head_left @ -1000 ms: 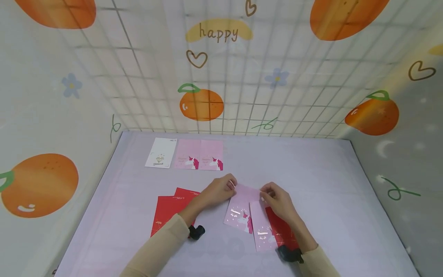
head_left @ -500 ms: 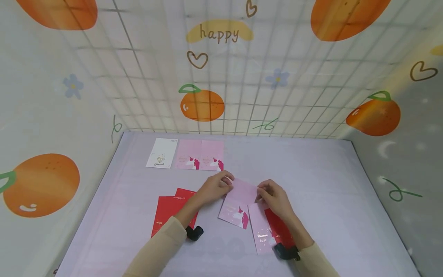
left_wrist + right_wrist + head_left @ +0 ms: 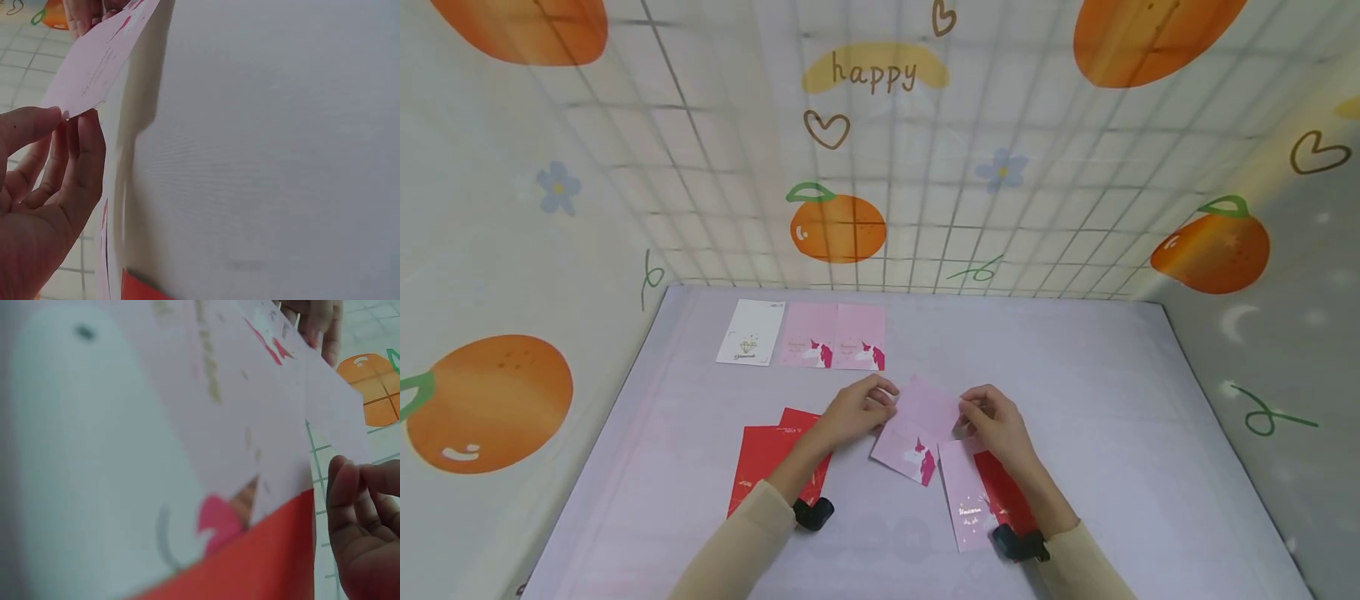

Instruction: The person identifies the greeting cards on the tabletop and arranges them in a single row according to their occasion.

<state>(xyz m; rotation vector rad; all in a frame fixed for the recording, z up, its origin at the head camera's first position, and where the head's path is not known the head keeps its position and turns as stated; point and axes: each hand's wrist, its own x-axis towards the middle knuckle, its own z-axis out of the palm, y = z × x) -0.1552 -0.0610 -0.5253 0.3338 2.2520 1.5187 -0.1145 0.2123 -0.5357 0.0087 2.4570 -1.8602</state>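
A pink paper envelope (image 3: 906, 450) with a unicorn print is held up between my hands, its plain upper part angled from the printed lower part along a crease. My left hand (image 3: 859, 410) pinches its left edge between thumb and fingers, as the left wrist view shows at a corner of the pink paper (image 3: 94, 69). On the other side, my right hand (image 3: 1000, 425) pinches the upper right corner with thumb and forefinger. Below the right hand lie another pink unicorn envelope (image 3: 958, 483) and a red envelope (image 3: 1003, 492), partly hidden by that arm.
Two red envelopes (image 3: 763, 458) overlap at the left, partly under the left forearm. Along the back lie a white diamond-print envelope (image 3: 751, 329) and two pink unicorn ones (image 3: 808, 325) side by side. A patterned curtain (image 3: 1037, 208) surrounds the pale table (image 3: 1112, 400).
Both hands have shifted slightly away from me and to the left with the pink envelope. Its printed part has tilted and looks shorter. The other envelopes have stayed put.
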